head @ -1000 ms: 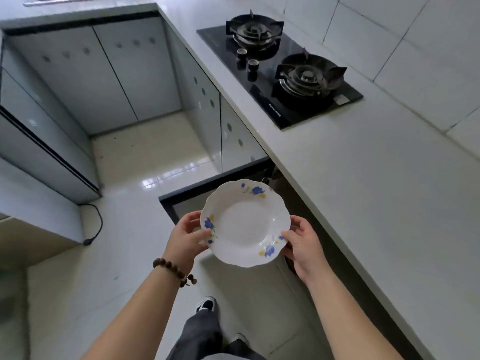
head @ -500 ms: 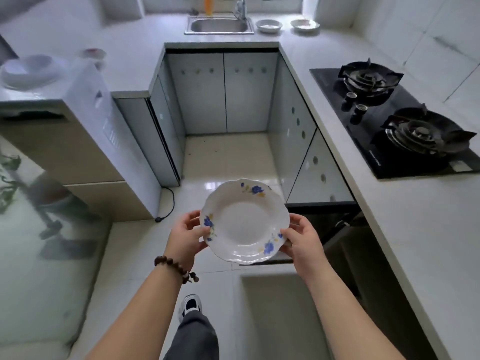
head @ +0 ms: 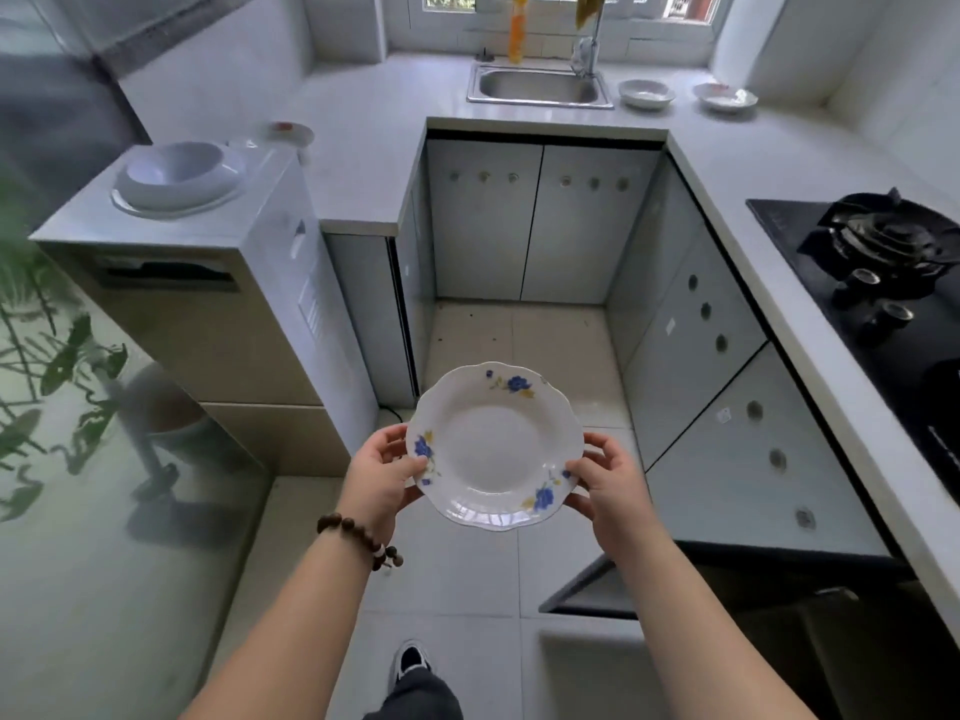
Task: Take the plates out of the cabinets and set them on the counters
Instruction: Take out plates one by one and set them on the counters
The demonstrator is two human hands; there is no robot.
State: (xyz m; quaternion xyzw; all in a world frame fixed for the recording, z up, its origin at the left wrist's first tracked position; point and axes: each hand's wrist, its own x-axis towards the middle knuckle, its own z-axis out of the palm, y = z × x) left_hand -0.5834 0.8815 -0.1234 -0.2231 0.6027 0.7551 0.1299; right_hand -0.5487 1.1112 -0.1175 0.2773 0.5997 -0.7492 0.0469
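Note:
A white scalloped plate with blue flowers point(head: 496, 449) is held level over the floor in front of me. My left hand point(head: 382, 472) grips its left rim and my right hand point(head: 605, 483) grips its right rim, thumbs on top. Two more dishes point(head: 645, 92) point(head: 724, 96) sit on the far counter point(head: 769, 163) right of the sink, and a small one point(head: 291, 132) lies on the left counter. An open cabinet door point(head: 587, 589) stands out at the lower right.
A steel sink point(head: 537, 85) is at the back under the window. A black gas hob point(head: 883, 283) occupies the right counter. A water dispenser point(head: 208, 283) stands at the left, beside a glass panel reflecting a plant.
My view has swung left from the right counter and hob toward the sink end of the kitchen. The plate stays held in both hands at the same spot before me.

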